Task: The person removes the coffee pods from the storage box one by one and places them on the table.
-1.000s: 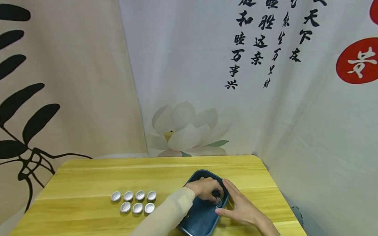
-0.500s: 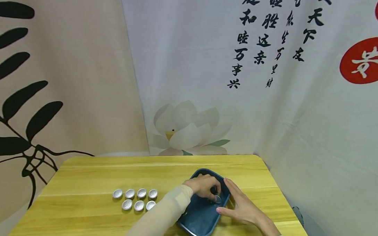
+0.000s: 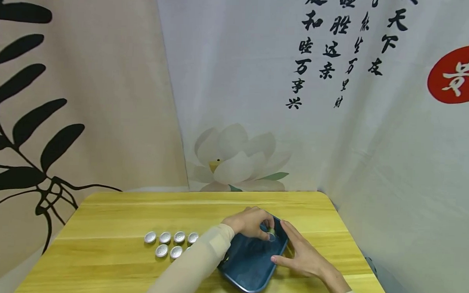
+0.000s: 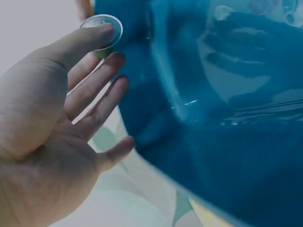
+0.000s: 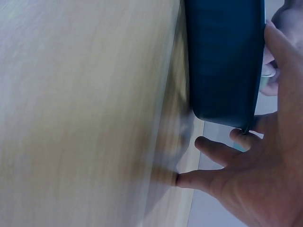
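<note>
My left hand reaches over the far part of the dark blue tray and pinches a small round capsule between thumb and fingers. In the left wrist view the capsule shows a silver-rimmed face and a greenish side; the other fingers spread loosely beside the tray's edge. My right hand lies along the tray's right side, fingers extended toward its far corner and thumb at the rim. One finger of it reaches down to the tabletop in the right wrist view.
Left of the tray, several silver-white round pieces stand in two rows on the wooden table; my left sleeve covers part of them. A printed curtain hangs behind the table.
My left hand has lifted slightly with the capsule toward the tray's far end. The right hand stays by the rim. The head view has shifted a little to the left.
</note>
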A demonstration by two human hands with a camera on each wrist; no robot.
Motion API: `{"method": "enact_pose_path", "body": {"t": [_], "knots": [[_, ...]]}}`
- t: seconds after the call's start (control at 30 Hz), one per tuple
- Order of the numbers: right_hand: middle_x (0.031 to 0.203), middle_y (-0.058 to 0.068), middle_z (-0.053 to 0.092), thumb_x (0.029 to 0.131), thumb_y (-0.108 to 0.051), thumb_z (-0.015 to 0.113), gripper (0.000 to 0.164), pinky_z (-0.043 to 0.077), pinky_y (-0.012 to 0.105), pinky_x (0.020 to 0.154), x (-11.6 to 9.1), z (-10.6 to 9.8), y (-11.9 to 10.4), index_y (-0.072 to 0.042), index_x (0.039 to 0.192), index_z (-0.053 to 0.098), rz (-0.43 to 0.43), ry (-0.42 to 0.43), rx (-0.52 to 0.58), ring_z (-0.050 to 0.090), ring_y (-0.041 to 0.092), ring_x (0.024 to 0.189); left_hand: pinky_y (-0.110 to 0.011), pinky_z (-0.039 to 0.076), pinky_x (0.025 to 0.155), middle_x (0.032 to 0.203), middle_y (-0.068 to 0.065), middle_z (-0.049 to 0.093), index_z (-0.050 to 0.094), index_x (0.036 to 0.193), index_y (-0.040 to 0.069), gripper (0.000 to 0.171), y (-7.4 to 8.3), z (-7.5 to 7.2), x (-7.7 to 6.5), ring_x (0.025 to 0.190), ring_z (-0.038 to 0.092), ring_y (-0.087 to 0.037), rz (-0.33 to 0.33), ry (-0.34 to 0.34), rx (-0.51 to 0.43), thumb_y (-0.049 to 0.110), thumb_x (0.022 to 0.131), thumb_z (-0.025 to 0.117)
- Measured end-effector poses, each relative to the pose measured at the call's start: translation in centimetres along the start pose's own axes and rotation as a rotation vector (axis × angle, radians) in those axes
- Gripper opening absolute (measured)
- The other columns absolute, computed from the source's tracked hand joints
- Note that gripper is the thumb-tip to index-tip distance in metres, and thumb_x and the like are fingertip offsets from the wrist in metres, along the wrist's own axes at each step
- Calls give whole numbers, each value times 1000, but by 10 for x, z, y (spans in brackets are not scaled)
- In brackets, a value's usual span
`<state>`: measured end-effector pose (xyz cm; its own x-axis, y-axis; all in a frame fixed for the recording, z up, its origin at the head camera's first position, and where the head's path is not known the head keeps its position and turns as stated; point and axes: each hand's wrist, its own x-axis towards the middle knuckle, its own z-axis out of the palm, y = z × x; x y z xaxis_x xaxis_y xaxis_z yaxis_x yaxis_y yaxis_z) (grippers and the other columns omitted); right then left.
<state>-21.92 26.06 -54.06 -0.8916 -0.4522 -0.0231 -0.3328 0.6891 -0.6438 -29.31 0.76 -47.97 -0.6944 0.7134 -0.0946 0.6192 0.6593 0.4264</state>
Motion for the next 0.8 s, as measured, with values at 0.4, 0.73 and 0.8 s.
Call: {"method": "enact_pose_path", "body": {"t": [0.4,0.73,0.8], "knots": [[189,25,16,99,-61,81,118,38,80,128,0,2,-1,-8,182,16,4,17,-8,30,55,171,-21,62,94,104,9,80,75,104,21,18,-9,-24,-35,98,75,-2,9,96,-253,20,96,91],[189,24,18,97,-64,82,119,37,79,129,0,4,-1,-10,182,17,10,23,-28,30,54,171,-22,62,91,105,5,82,77,111,18,17,-30,-30,-75,96,74,-3,37,138,-342,17,97,86],[188,25,18,97,-63,82,119,38,79,129,0,4,-1,-9,182,18,0,31,-34,31,54,170,-22,63,90,105,4,81,77,113,17,17,-35,-30,-83,96,75,-4,46,147,-348,16,98,85]]}}
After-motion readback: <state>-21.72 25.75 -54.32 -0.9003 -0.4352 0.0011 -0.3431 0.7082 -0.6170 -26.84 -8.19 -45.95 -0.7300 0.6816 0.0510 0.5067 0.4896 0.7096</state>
